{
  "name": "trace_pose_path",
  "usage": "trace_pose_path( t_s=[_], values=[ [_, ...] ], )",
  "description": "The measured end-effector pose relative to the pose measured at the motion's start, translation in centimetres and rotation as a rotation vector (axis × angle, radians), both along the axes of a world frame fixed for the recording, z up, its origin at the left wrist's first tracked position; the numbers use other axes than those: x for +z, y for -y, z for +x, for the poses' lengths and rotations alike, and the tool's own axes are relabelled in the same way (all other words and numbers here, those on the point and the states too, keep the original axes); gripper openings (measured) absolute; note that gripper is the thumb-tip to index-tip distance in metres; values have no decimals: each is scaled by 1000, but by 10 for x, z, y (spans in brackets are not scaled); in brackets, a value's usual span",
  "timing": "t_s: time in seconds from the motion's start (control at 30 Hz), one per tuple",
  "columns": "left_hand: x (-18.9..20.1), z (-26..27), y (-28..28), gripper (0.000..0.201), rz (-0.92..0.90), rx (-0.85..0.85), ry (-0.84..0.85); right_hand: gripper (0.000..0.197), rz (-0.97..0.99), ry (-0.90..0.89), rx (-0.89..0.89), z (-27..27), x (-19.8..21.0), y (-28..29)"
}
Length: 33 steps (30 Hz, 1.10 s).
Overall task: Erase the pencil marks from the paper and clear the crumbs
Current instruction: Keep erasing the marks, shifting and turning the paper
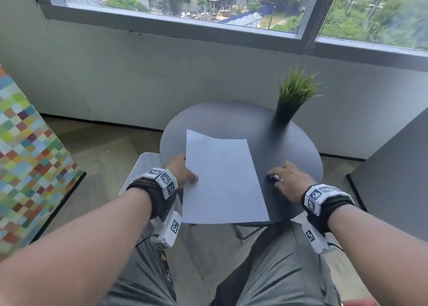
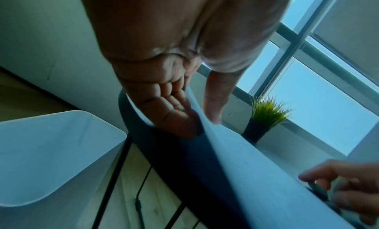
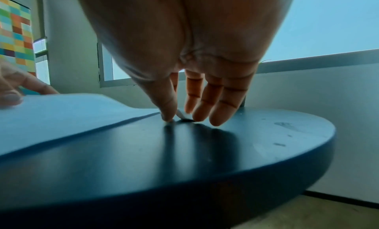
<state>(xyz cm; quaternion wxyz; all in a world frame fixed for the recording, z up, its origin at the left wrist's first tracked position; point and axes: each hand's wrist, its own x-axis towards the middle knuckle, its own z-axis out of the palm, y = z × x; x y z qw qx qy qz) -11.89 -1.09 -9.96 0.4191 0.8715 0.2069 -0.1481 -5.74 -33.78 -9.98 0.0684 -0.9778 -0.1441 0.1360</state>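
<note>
A white sheet of paper lies on the round dark table, and its face looks blank in the head view. My left hand pinches the sheet's left edge, thumb on top and fingers beneath, so that side is lifted and curved. To the right of the sheet, my right hand rests its fingertips on the table. Its thumb and forefinger pinch a small white eraser that touches the tabletop. Crumbs are too small to make out.
A potted green grass plant stands at the table's far right. A white bin sits on the floor just left of the table, below my left hand. A colourful checkered panel stands at far left, and a grey wall with a window lies behind.
</note>
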Motion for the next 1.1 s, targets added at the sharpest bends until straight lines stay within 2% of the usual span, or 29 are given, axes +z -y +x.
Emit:
trace_pose_path(
  t_s=[0.1,0.17,0.2,0.27,0.3,0.37,0.47,0.57,0.63,0.7,0.83,0.9,1.0,1.03,1.1],
  values=[
    [-3,-5,5,82,105,39,-15,23,29,15,-58,7,-3,0],
    [3,-7,5,81,261,7,-8,20,47,-2,-95,16,-5,2],
    [8,-7,4,66,348,-31,15,19,62,-3,-110,20,-5,3],
    [18,-5,2,18,480,-124,54,19,118,18,-146,27,-3,0],
    [21,-3,1,15,504,-175,75,18,156,38,-170,30,-1,-5],
    [23,0,4,31,505,-272,65,16,234,58,-187,29,5,-20],
    [21,2,19,42,515,-439,122,14,345,-7,-47,19,16,-55],
    [5,2,30,106,643,-695,15,16,362,-98,133,7,20,-85],
    [-2,1,31,129,719,-774,-49,16,329,-174,209,2,16,-100],
    [-8,0,30,134,712,-795,-70,17,278,-188,213,2,10,-108],
    [-12,-3,29,136,712,-815,-55,12,190,-65,125,5,0,-116],
    [-12,-2,29,138,712,-808,-48,10,184,-88,233,-10,-5,-121],
    [-13,-1,29,141,696,-812,-54,15,126,-186,560,-41,-5,-127],
    [-13,0,29,140,699,-816,-55,16,97,-178,576,-39,-2,-127],
    [-14,1,29,140,709,-819,-58,17,60,-88,401,-16,1,-122]
  ],
)
